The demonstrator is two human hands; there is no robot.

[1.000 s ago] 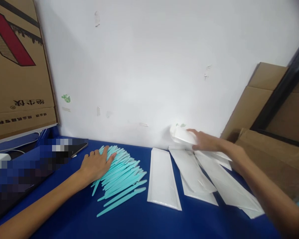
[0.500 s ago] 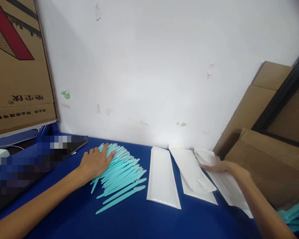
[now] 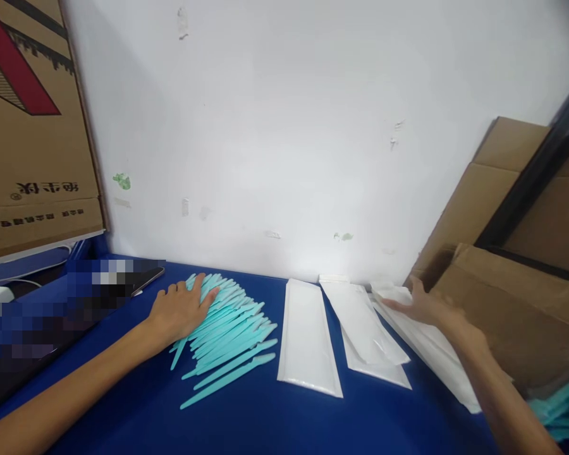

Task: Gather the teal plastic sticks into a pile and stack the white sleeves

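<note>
My left hand point(image 3: 180, 309) lies flat, fingers apart, on the left edge of a fanned pile of several teal plastic sticks point(image 3: 227, 338) on the blue table point(image 3: 265, 423). My right hand point(image 3: 424, 306) rests open, palm down, on the rightmost stack of long white sleeves point(image 3: 436, 354) near the cardboard. Two more white sleeve stacks lie between: a straight one point(image 3: 308, 338) in the middle and a slanted, overlapping one point(image 3: 367, 332) beside it. Neither hand grips anything.
A white wall point(image 3: 284, 126) closes the table's far edge. A large printed cardboard box point(image 3: 33, 126) stands at the left, brown cardboard boxes point(image 3: 512, 278) at the right. A dark phone point(image 3: 146, 279) lies left of the sticks. More teal items point(image 3: 557, 411) show at the lower right.
My right hand brought a white sleeve bundle down from near the wall onto the rightmost stack and now rests flat on it. My left hand stayed on the teal sticks.
</note>
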